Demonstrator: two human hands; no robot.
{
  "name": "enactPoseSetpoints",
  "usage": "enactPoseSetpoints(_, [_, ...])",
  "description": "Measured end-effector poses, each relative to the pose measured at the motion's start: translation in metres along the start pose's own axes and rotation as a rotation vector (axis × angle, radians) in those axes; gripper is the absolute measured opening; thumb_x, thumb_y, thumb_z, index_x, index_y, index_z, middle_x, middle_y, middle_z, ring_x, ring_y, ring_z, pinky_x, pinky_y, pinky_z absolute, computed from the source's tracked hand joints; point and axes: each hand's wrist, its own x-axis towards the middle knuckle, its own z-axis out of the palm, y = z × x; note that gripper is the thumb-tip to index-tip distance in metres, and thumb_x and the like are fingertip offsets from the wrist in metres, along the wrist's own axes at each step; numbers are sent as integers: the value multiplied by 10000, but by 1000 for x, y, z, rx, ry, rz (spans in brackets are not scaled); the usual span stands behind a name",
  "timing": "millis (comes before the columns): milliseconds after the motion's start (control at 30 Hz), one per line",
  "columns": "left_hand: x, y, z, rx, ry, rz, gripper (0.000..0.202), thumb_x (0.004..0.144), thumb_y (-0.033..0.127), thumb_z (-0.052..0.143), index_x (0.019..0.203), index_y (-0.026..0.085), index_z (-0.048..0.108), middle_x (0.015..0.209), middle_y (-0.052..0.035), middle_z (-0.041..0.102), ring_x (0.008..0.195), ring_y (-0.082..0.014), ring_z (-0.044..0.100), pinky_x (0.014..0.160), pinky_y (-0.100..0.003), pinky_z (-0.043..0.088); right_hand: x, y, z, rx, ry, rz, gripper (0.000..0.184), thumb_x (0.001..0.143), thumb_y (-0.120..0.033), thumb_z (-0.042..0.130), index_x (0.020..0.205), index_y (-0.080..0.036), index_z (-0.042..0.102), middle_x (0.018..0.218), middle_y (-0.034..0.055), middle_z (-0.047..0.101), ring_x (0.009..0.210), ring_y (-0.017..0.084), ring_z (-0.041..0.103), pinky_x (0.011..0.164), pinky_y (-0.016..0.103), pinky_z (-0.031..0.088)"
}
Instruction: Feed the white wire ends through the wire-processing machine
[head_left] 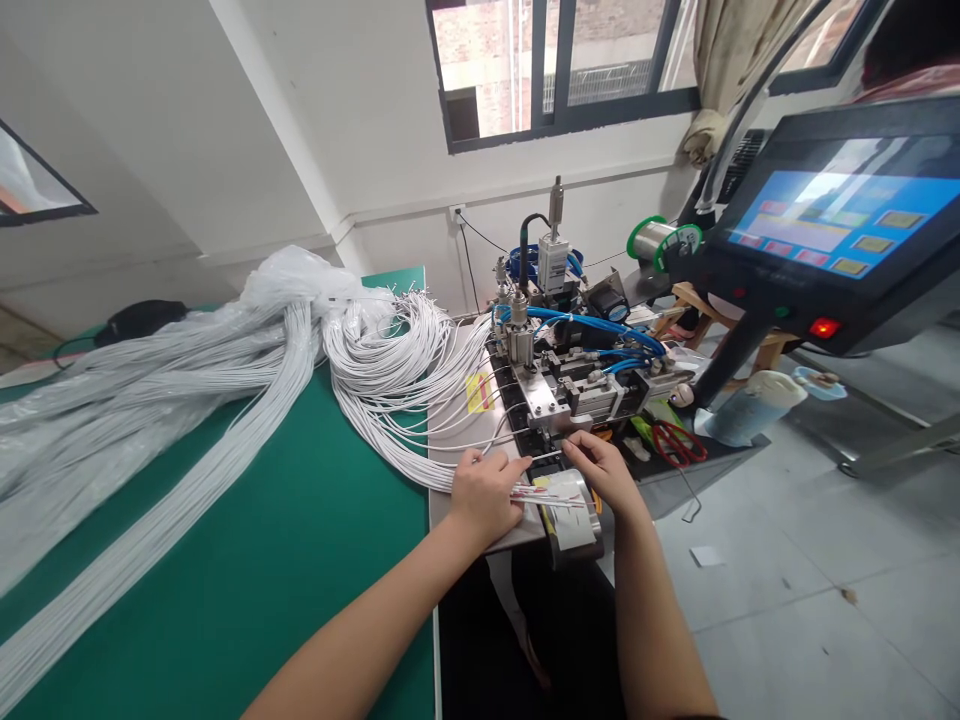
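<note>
Table (337, 600): green top spreading out to the left of both hands, with white wires laid across it.
Left hand (487, 500): palm down, curled around a bunch of wires (538, 494), whose reddish tips poke out toward the right side.
Right hand (604, 475): thumb and forefinger drawn narrow at the end of a single wire (546, 456); I cannot tell whether they pinch it.
Wire's place: between the two hands, just beyond the bunch.
Metal can (598, 540): beneath the bunch's tips, between the hands, with paper (574, 528) on it.
Scissors (677, 443): red handles, to the right of the right hand.
Machine (555, 385): just beyond both hands, with blue hoses.
Coil of wires (390, 350): beyond the left hand, to its left.
Plastic bag (285, 275): past the coil, farther left.
Screen (847, 220): beyond the right hand, to its right.
Spool (660, 243): green-rimmed, behind the machine.
Window (607, 45): in the wall, far beyond both hands.
</note>
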Motion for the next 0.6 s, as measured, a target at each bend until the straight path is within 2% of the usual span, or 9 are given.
enactPoseSetpoints(167, [0,-1,0,2,-14,-6,430,679,151,550,1079,256,669,775,-21,651,704,-178,563,770,-365,326,0,-2,-1,41,-14,31,280,892,-387,499,692,-192,487,660,-23,429,640,136,407,602,248,317])
enactPoseSetpoints(400, [-1,0,0,-4,-36,-26,449,639,150,572,1063,262,667,786,-11,647,730,-186,570,796,-388,311,3,12,6,372,-59,232,340,818,-470,569,645,-189,484,618,-37,403,578,116,362,534,235,289])
enactPoseSetpoints(600, [0,2,-2,-16,-31,-38,428,649,142,571,1048,257,675,775,-22,649,735,-186,569,836,-400,299,3,15,7,429,-69,281,382,774,-518,611,636,-179,498,586,-44,413,545,103,359,514,228,299])
